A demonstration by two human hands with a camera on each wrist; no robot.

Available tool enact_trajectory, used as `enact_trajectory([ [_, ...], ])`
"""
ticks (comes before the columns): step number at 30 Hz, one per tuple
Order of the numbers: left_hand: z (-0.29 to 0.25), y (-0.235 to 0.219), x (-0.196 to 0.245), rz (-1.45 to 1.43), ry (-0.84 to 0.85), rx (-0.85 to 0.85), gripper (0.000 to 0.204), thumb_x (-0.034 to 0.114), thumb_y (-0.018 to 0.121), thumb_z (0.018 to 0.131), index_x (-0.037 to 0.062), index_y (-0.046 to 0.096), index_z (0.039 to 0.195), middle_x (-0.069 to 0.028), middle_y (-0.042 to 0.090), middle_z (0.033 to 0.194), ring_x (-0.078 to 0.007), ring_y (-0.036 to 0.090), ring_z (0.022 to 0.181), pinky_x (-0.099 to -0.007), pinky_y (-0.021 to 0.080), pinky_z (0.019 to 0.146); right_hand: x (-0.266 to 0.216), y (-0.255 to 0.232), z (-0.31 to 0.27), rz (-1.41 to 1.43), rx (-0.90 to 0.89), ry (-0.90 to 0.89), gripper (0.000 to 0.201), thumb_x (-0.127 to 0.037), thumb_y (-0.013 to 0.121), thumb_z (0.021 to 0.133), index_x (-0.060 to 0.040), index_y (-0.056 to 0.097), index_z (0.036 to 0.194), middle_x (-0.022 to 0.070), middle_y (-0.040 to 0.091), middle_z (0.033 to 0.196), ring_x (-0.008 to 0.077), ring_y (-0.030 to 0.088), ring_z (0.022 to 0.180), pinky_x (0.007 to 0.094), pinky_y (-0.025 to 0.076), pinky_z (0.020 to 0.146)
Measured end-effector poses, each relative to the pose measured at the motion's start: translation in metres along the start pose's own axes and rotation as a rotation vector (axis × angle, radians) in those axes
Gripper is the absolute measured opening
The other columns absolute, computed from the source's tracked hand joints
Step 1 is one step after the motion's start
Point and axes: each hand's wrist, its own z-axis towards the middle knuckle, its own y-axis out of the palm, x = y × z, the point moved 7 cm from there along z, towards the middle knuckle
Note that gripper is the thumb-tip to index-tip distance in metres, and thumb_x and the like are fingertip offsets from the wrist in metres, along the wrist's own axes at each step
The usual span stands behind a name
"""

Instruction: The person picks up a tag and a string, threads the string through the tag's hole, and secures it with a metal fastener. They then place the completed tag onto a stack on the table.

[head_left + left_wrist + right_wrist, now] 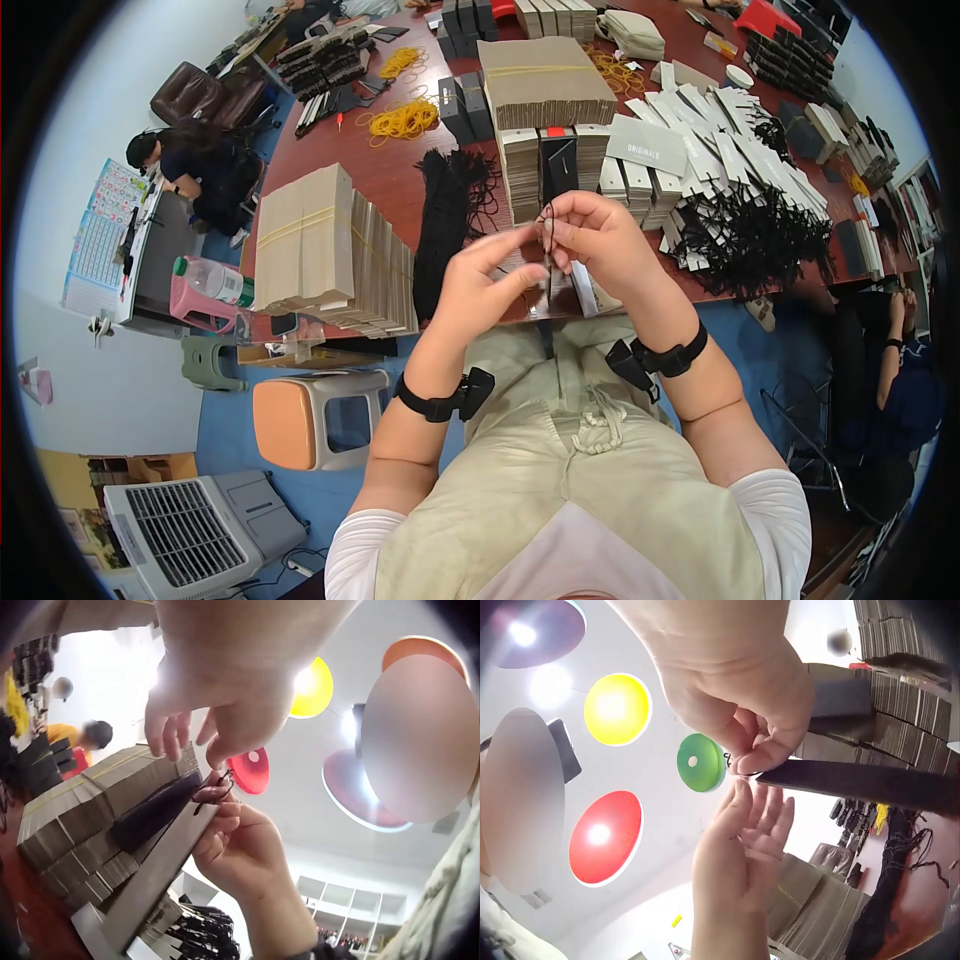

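Note:
My right hand [605, 245] pinches the end of a long narrow card tag [862, 782] between thumb and fingers. The tag shows black in the right wrist view and pale grey in the left wrist view. A thin black cord [223, 787] loops out of its pinched end. My left hand [480, 285] is close beside that end, its fingers loosely extended and apart from the right hand's grip. Just beyond both hands stand stacks of grey-brown cards [522, 175] with a black card piece [560, 165] between them. A bundle of black cords [440, 230] lies to the left.
A banded card stack [305, 240] stands at the table's near left. White tags with black cords [740, 230] are heaped on the right. Yellow rubber bands [403, 122] lie farther back. An orange-topped stool [285, 425] stands on the floor to the left.

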Motion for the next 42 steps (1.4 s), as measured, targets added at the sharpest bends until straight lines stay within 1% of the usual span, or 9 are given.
enact_trajectory([
  [5,-0.004,0.014,0.001,0.208,0.092,-0.012,0.041,0.013,0.076,0.067,-0.0026,0.063,0.103,-0.0133,0.065,0.098,-0.0209,0.063,0.089,-0.0291,0.048,0.078,0.005,0.001,0.000,0.084,-0.037,0.030,0.009,-0.008,0.055,0.086,-0.0023,0.061,0.090,-0.0002,0.058,0.066,0.0056,0.053,0.055,0.0189,0.040,0.049],
  [8,-0.008,0.014,-0.006,0.205,0.122,0.043,0.042,0.012,0.076,0.066,-0.0025,0.063,0.103,-0.0131,0.065,0.095,-0.0205,0.063,0.088,-0.0290,0.050,0.076,-0.013,-0.003,-0.008,-0.295,-0.009,-0.001,0.012,-0.003,0.052,0.083,-0.0019,0.064,0.086,-0.0002,0.058,0.066,0.0071,0.053,0.056,0.0209,0.041,0.050],
  [11,-0.010,0.020,-0.012,0.257,0.150,0.007,0.041,0.008,0.076,0.066,-0.0029,0.063,0.103,-0.0110,0.064,0.096,-0.0172,0.062,0.089,-0.0278,0.050,0.079,-0.042,0.005,-0.018,-1.138,-0.084,-0.562,0.016,-0.001,0.051,0.080,-0.0014,0.066,0.084,-0.0012,0.058,0.066,0.0073,0.053,0.059,0.0230,0.042,0.052],
  [14,-0.011,0.022,-0.025,-0.073,-0.082,0.003,0.039,-0.004,0.071,0.068,-0.0051,0.061,0.106,-0.0099,0.060,0.103,-0.0141,0.059,0.093,-0.0255,0.049,0.084,-0.063,-0.004,-0.019,-0.909,0.031,-0.418,0.017,-0.001,0.051,0.077,-0.0016,0.066,0.086,-0.0035,0.054,0.066,0.0055,0.050,0.061,0.0227,0.040,0.054],
  [18,-0.010,0.025,-0.015,-0.144,-0.033,-0.020,0.042,-0.009,0.070,0.068,-0.0062,0.059,0.108,-0.0106,0.058,0.105,-0.0141,0.058,0.096,-0.0257,0.050,0.085,-0.044,-0.009,-0.017,-0.165,-0.078,-0.036,0.013,-0.001,0.052,0.080,-0.0020,0.057,0.092,-0.0031,0.052,0.071,0.0034,0.045,0.062,0.0193,0.036,0.055],
  [22,-0.012,0.014,-0.009,-0.266,-0.001,0.031,0.042,-0.011,0.070,0.066,-0.0067,0.060,0.106,-0.0117,0.059,0.105,-0.0142,0.058,0.093,-0.0267,0.051,0.080,0.000,-0.017,-0.010,-0.583,-0.059,-0.035,0.008,-0.006,0.052,0.085,-0.0014,0.054,0.091,0.0001,0.054,0.070,0.0055,0.048,0.064,0.0230,0.039,0.056],
  [26,-0.018,0.008,0.012,-0.306,-0.010,0.003,0.041,-0.014,0.069,0.064,-0.0077,0.060,0.103,-0.0134,0.059,0.105,-0.0142,0.058,0.092,-0.0274,0.052,0.076,0.010,-0.013,-0.024,-0.901,-0.199,-0.349,0.018,-0.017,0.056,0.087,0.0000,0.056,0.079,0.0063,0.053,0.066,0.0125,0.053,0.064,0.0283,0.041,0.057],
  [30,-0.019,0.012,0.016,-0.319,0.033,-0.029,0.043,-0.005,0.074,0.064,-0.0043,0.062,0.105,-0.0124,0.061,0.104,-0.0167,0.059,0.097,-0.0287,0.049,0.087,0.009,-0.021,-0.024,-0.677,-0.288,-0.243,0.035,-0.021,0.064,0.082,0.0002,0.047,0.060,0.0029,0.043,0.058,0.0098,0.040,0.056,0.0277,0.031,0.050],
  [42,-0.015,0.029,0.026,0.461,0.300,0.012,0.041,0.004,0.075,0.064,0.0062,0.066,0.104,-0.0070,0.065,0.094,-0.0097,0.057,0.059,-0.0215,0.048,0.052,-0.027,-0.007,-0.030,-0.465,-0.093,-0.148,0.041,-0.011,0.067,0.076,-0.0050,0.038,0.049,-0.0052,0.032,0.049,0.0032,0.026,0.049,0.0257,0.021,0.044],
])
